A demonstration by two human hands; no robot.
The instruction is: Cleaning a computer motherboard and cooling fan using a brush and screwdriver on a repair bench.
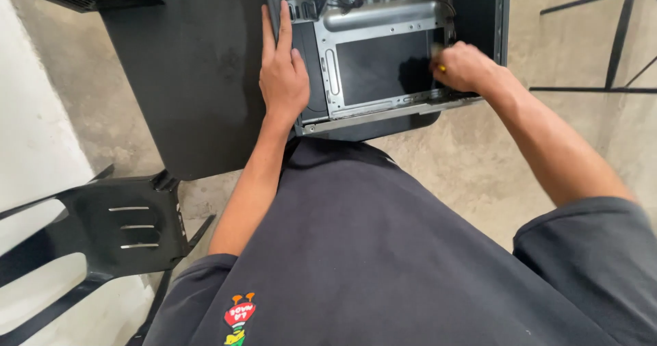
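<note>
In the head view, an open computer case [383, 52] is seen lying on its side on a black table [191, 79], with its side panel removed so that the bare metal interior is exposed. The left hand [282, 72] is laid flat, fingers stretched out and closed on nothing, against the left edge of the case, apparently so that the case is kept steady. The right hand [465, 67] is reached into the case at its right side and is curled shut around a small tool with a yellow handle [442, 67], probably a screwdriver, though only a sliver of it is shown and the hand is blurred. The tool is held low, close to the inner wall, near the lower right corner of the metal tray.

Inside the case, a silver mounting tray with a large dark rectangular cutout is seen, and thin cables [438, 0] are gathered at the upper right. No boards or drives can be made out in it.

A black plastic chair [130, 226] is stood at the left, beside the table, on a concrete floor [465, 168].
</note>
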